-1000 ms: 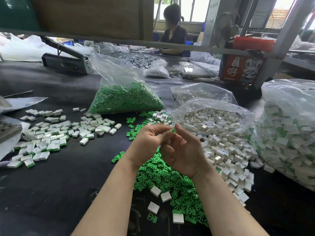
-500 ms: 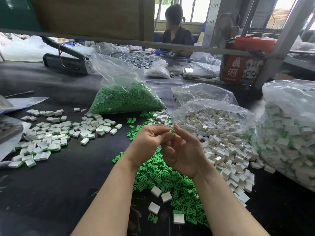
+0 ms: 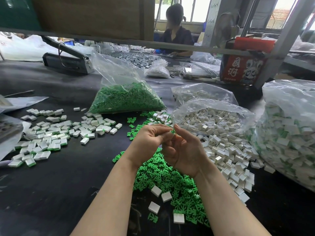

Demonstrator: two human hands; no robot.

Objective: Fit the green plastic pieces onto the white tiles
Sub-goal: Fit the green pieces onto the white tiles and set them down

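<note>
Bright daylight enters from far windows (image 3: 196,12), which look overexposed. Soft shadows fall on the dark table (image 3: 51,184). Wide-angle bending at edges; the distance seems slightly blurred.
</note>
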